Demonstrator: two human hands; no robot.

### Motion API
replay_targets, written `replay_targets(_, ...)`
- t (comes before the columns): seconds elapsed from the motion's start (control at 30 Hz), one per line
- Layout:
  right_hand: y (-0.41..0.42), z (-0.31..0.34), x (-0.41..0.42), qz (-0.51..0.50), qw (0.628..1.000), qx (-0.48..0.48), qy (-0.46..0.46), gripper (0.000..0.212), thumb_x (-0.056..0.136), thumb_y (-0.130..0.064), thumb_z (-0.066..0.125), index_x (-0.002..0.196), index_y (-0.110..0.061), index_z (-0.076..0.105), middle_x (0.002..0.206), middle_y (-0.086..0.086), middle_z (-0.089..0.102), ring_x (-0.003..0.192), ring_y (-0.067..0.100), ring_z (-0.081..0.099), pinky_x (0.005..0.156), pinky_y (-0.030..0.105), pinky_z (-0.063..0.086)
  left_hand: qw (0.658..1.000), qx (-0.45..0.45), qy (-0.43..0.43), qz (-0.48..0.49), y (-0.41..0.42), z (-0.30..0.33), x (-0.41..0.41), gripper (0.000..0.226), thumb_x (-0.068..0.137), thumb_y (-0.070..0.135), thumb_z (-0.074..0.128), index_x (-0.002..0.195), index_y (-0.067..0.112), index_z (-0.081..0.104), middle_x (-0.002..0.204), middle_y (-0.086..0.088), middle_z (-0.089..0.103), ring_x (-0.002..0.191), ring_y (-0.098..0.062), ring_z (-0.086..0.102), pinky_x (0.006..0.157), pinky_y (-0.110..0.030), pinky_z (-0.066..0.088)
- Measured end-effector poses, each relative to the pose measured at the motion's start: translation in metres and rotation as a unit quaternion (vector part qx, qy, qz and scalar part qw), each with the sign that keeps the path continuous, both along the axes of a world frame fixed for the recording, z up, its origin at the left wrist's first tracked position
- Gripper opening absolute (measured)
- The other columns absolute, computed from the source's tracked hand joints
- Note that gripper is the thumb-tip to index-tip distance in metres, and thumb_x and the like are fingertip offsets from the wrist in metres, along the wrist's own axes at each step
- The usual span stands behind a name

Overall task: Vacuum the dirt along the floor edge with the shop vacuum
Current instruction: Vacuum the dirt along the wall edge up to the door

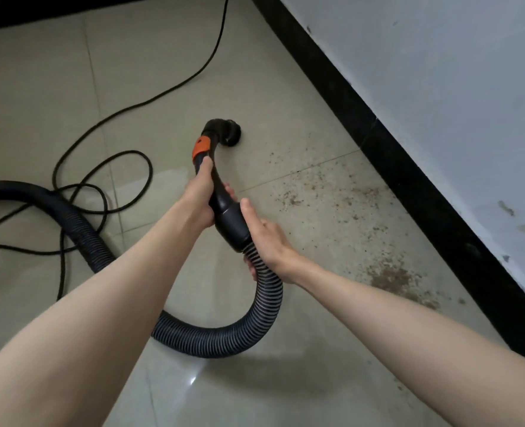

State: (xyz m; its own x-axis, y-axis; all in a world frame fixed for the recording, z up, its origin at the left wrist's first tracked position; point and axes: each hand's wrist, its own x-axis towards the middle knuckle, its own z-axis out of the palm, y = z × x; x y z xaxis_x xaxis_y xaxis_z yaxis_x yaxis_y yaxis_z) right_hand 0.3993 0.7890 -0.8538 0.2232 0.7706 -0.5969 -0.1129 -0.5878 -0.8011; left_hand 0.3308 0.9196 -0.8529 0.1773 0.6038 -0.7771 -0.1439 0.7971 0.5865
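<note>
The curved black plastic vacuum handle with an orange band (207, 167) is gripped by the left hand (201, 200), while the ribbed dark grey hose (261, 303) is grasped at its cuff by the right hand (265, 238). The nozzle end is held near the brown dirt scattered (390, 277) on the beige tiled floor (150, 66), beside the black baseboard (387, 140)

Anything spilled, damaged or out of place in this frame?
Yes. Brown dirt is scattered over the floor tiles beside the black baseboard, thickest in one patch. The white wall above shows chipped, stained spots. The power cord lies in loose tangled loops.
</note>
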Motion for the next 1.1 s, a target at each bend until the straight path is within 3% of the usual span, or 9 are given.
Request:
replay_targets(0.1,-0.013,0.009,-0.003,0.068,0.994,-0.05,0.066,0.073,0.088,-0.072,0.038,0.097,-0.002,0.055,0.048,0.009,0.047,0.037,0.02,0.044,0.039,0.024,0.042,0.993,-0.04,-0.107,0.025,-0.024,-0.005,-0.017,0.048,0.09,0.056,0.049,0.076,0.011,0.046,0.047,0.001,0.046,0.035,-0.01,0.046,0.041,-0.016,0.043)
replay_targets(0.23,-0.03,0.006,-0.005,0.096,0.985,-0.081,0.118,0.067,0.087,-0.069,0.045,0.097,-0.003,0.051,0.052,0.009,0.047,0.037,0.018,0.043,0.039,0.023,0.042,0.983,-0.06,-0.17,0.03,-0.046,-0.012,-0.027,0.045,0.092,0.055,0.046,0.074,0.014,0.044,0.047,0.003,0.043,0.036,-0.009,0.043,0.042,-0.016,0.042)
replay_targets(0.37,-0.042,-0.002,-0.005,0.081,0.986,-0.068,0.131,0.056,0.09,-0.06,0.05,0.096,-0.004,0.049,0.052,0.008,0.046,0.038,0.017,0.043,0.039,0.023,0.041,0.994,-0.053,-0.079,-0.063,-0.04,-0.019,-0.026,0.051,0.09,0.06,0.046,0.079,0.009,0.049,0.053,-0.001,0.049,0.043,-0.014,0.05,0.047,-0.022,0.046)
replay_targets(0.47,-0.04,0.001,-0.002,0.08,0.986,-0.07,0.127,0.056,0.09,-0.06,0.048,0.093,-0.004,0.049,0.051,0.007,0.047,0.038,0.017,0.044,0.041,0.023,0.042,0.996,-0.01,-0.005,-0.093,-0.027,-0.014,-0.024,0.056,0.092,0.053,0.048,0.12,0.005,0.047,0.07,-0.007,0.052,0.056,-0.02,0.055,0.054,-0.032,0.049)
replay_targets(0.53,-0.037,0.004,-0.003,0.079,0.987,-0.071,0.12,0.057,0.09,-0.061,0.048,0.089,-0.004,0.049,0.051,0.008,0.048,0.038,0.018,0.045,0.041,0.023,0.042,0.997,0.009,0.016,-0.079,-0.025,-0.011,-0.022,0.063,0.093,0.052,0.047,0.134,0.004,0.039,0.073,-0.007,0.052,0.058,-0.02,0.055,0.055,-0.033,0.048)
replay_targets(0.77,-0.054,-0.007,-0.026,0.054,0.988,-0.082,0.123,0.055,0.089,-0.059,0.051,0.085,-0.004,0.047,0.049,0.009,0.048,0.037,0.019,0.045,0.041,0.024,0.042,0.988,0.05,0.123,-0.085,-0.04,-0.02,-0.026,0.047,0.096,0.049,0.04,0.11,0.004,0.047,0.068,-0.009,0.052,0.051,-0.022,0.054,0.051,-0.03,0.048)
replay_targets(0.9,-0.062,-0.009,-0.024,0.068,0.982,-0.096,0.145,0.061,0.085,-0.065,0.05,0.085,-0.004,0.047,0.048,0.008,0.047,0.036,0.018,0.045,0.041,0.024,0.043,0.982,0.075,0.155,-0.075,-0.053,-0.02,-0.027,0.048,0.097,0.047,0.038,0.112,0.003,0.046,0.069,-0.011,0.055,0.053,-0.024,0.056,0.056,-0.031,0.052)
replay_targets(1.0,-0.066,-0.008,-0.017,0.075,0.976,-0.096,0.182,0.065,0.071,-0.071,0.051,0.079,-0.006,0.046,0.045,0.006,0.046,0.035,0.017,0.044,0.042,0.025,0.042,0.982,0.086,0.156,-0.063,-0.057,-0.017,-0.024,0.042,0.097,0.043,0.039,0.113,0.005,0.042,0.074,-0.01,0.055,0.056,-0.024,0.058,0.058,-0.032,0.054)
replay_targets(1.1,-0.072,-0.006,-0.01,0.079,0.964,-0.1,0.234,0.064,0.069,-0.071,0.047,0.079,-0.007,0.045,0.045,0.004,0.043,0.036,0.015,0.042,0.044,0.024,0.041,0.982,0.081,0.158,-0.063,-0.058,-0.017,-0.021,0.045,0.094,0.044,0.043,0.116,0.005,0.041,0.092,-0.015,0.059,0.072,-0.031,0.065,0.076,-0.043,0.057)
